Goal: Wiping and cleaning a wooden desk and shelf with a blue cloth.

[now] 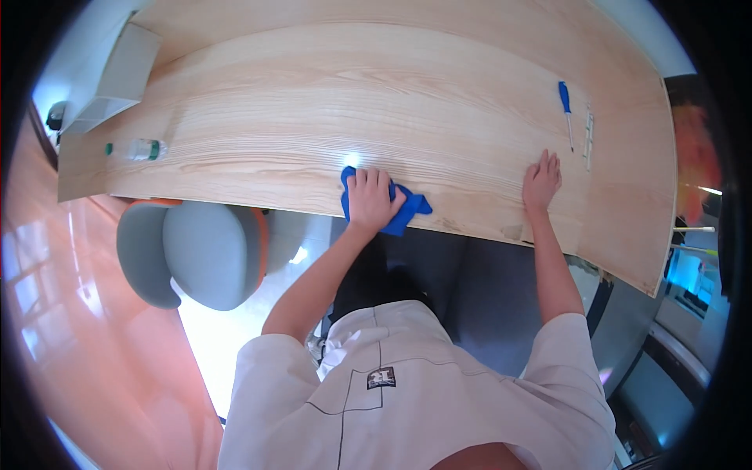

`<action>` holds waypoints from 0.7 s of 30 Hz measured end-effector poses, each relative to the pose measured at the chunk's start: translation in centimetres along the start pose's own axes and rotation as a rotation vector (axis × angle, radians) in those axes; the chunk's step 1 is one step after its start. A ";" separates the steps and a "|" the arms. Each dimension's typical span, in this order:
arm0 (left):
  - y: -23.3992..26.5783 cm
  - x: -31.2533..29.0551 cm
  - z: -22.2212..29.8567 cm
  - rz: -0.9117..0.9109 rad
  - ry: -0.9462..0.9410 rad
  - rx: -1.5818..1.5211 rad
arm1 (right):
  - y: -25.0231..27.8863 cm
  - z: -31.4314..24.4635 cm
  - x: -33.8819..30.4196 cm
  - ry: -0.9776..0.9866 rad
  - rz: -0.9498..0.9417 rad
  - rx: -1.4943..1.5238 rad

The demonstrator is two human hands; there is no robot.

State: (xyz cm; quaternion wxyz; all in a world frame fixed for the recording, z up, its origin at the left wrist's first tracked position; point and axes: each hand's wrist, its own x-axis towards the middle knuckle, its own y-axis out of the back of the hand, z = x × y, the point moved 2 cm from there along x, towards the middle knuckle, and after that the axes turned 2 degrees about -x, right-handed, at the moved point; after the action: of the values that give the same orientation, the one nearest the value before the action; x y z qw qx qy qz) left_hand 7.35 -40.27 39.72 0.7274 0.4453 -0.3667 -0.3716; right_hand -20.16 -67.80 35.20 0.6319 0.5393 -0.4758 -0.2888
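The person wears a white shirt (pixel 470 407) with short, wide sleeves (pixel 262 374). Thin dark lines (pixel 342 423) run over it, some straight, some curved, and some turn corners like a box. A small black patch (pixel 381 377) with a white mark sits beside them. The trousers (pixel 370 278) are black. The left hand (pixel 370 200) and the right hand (pixel 541 184) are bare.
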 end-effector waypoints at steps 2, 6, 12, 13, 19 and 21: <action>1.2 -1.5 -1.7 0.027 0.009 0.007 | 1.6 -3.9 0.2 0.099 0.012 0.050; 1.4 -1.4 -2.4 -0.018 0.022 0.029 | 2.1 -10.8 1.5 0.266 -0.019 0.232; -0.1 3.1 -2.7 -0.020 0.044 0.039 | -1.6 -15.6 3.5 0.209 0.002 0.261; -0.3 4.6 -3.3 0.027 0.055 0.033 | -1.2 -16.3 3.5 0.181 0.034 0.216; -1.7 15.5 -6.5 0.142 0.102 0.113 | 0.7 -17.1 3.8 0.184 -0.046 0.252; -2.9 19.6 -7.5 0.183 0.110 0.167 | 0.5 -17.0 3.6 0.169 -0.050 0.252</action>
State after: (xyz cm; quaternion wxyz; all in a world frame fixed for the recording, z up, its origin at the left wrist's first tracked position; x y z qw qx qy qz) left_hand 22.11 -55.43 38.55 0.7377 0.4887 -0.3952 -0.2467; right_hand -3.31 -63.92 37.27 0.5896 0.6485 -0.4399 -0.1958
